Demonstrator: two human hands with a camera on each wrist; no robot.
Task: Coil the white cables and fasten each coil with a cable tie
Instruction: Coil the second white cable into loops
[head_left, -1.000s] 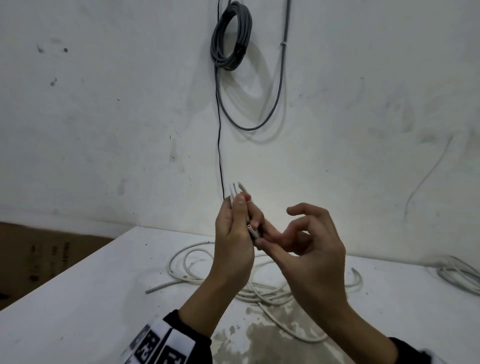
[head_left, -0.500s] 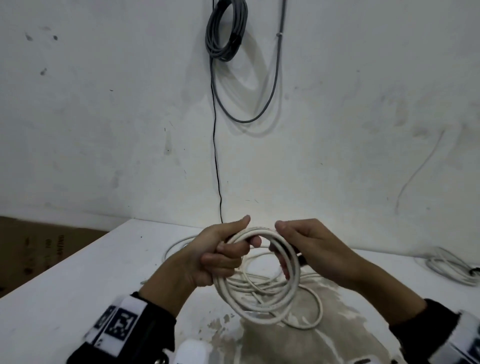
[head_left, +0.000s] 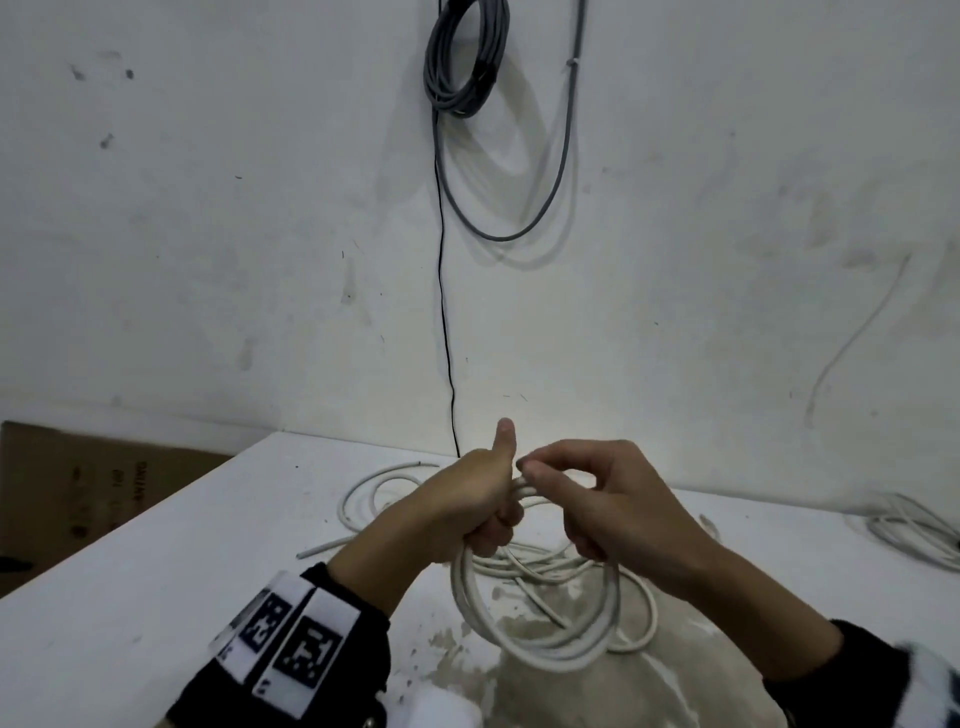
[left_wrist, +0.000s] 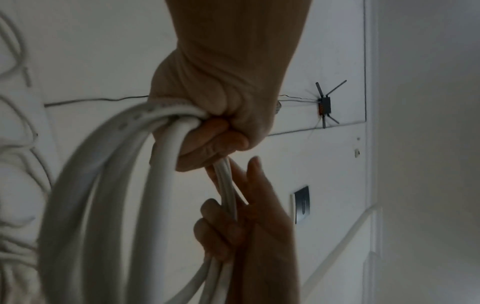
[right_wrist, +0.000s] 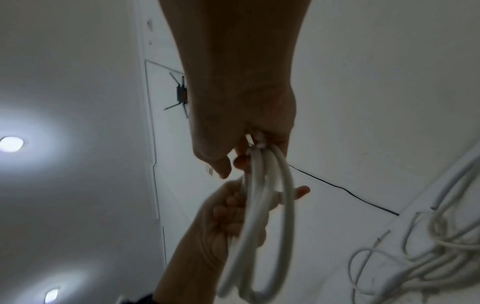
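Coil: the round white plastic-sheathed cable coil (head_left: 540, 631) hangs from both hands just above the white table (head_left: 156, 571).
Left hand: the left hand (head_left: 470, 506) is fisted round the top of the loops, thumb raised.
Right hand: the right hand (head_left: 602, 499) pinches the strands just beside the left fist with curled fingertips.
Handling: it looks light, springy and smooth, likely to spring open if released.
Hold: best kept at the gathered top, where a tie would go.
Spare: loose white cables (head_left: 374, 499) lie beyond the left hand.

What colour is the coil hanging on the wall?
Grey, the wall coil; clearest in the head view.
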